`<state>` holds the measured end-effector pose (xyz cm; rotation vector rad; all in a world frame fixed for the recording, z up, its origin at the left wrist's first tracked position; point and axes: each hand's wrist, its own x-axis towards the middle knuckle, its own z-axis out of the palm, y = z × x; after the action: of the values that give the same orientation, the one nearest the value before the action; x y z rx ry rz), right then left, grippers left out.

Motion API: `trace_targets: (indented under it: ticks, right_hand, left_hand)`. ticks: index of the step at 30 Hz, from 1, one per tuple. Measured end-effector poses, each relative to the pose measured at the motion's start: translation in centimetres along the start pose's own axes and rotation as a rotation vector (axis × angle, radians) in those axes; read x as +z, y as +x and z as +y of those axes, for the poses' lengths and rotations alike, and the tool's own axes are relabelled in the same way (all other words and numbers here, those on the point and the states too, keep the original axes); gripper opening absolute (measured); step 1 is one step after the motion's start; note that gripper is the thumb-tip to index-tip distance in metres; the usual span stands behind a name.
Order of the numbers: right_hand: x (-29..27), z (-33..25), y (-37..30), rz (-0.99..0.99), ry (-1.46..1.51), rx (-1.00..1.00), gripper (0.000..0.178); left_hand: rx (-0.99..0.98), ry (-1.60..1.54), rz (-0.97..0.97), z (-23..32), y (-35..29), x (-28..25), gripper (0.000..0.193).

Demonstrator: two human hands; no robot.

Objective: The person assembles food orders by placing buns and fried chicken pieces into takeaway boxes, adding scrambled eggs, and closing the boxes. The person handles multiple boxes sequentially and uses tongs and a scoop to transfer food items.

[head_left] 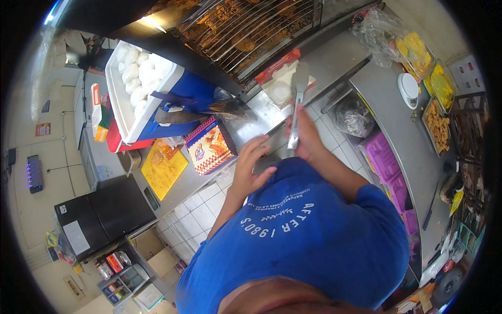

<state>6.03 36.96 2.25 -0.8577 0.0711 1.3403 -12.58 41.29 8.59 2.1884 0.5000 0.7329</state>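
Note:
My right hand point(308, 137) is closed round the handle of metal tongs point(299, 94), whose tips point away from me over an opened red and white food box point(274, 75). Inside that box sits a white rounded bundle point(280, 93). My left hand point(248, 171) hovers in front of my body with its fingers apart and nothing in it. To its left stands a closed printed carton point(212, 146) with a picture of fried food. Just beyond the steel counter point(264, 112), a warmer cabinet point(246, 26) holds breaded fried pieces on wire racks.
A blue cooler point(191, 86) full of white wrapped bundles stands at the left, near a yellow cutting board point(164, 170). On the right-hand counter are a white scale point(408, 90), trays of yellow food point(442, 86) and a tray of fried pieces point(435, 125). Purple crates point(384, 157) sit below.

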Motion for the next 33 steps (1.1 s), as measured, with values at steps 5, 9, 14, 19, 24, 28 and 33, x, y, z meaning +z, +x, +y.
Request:
trace_targets:
  ticks: [5, 9, 14, 19, 24, 28, 33]
  right_hand:
    - [-5.7, -4.6, 2.3, 0.013, -0.457, -0.217, 0.033]
    - [-6.0, -5.0, 1.8, -0.198, -0.378, -0.017, 0.035]
    - [-1.9, -1.6, 1.6, -0.374, -0.552, -0.001, 0.033]
    - [1.6, -2.2, 0.6, -0.738, -0.920, -0.202, 0.050]
    - [2.4, -4.5, 0.3, -0.991, -1.126, -0.012, 0.086]
    - [1.3, -2.6, 1.0, -0.898, -1.157, -0.369, 0.078]
    - [0.2, -3.2, 3.1, -0.594, -1.224, -0.522, 0.059]
  left_hand:
    - [-0.514, 0.109, -0.300, -1.1, -2.5, -1.0, 0.038]
    - [-0.675, -0.171, -0.346, -2.3, -4.4, -0.5, 0.055]
    - [-0.465, -0.605, -0.084, -2.5, -1.0, 3.5, 0.095]
    - [-0.519, -0.975, 0.315, -3.8, 0.9, 4.8, 0.104]
    - [-0.502, -1.001, 0.321, -4.7, -0.7, 4.2, 0.096]
    - [-0.620, -0.750, 0.416, -4.7, 0.4, 5.5, 0.087]
    - [-0.521, -0.791, 0.231, -4.8, 0.8, 3.7, 0.073]
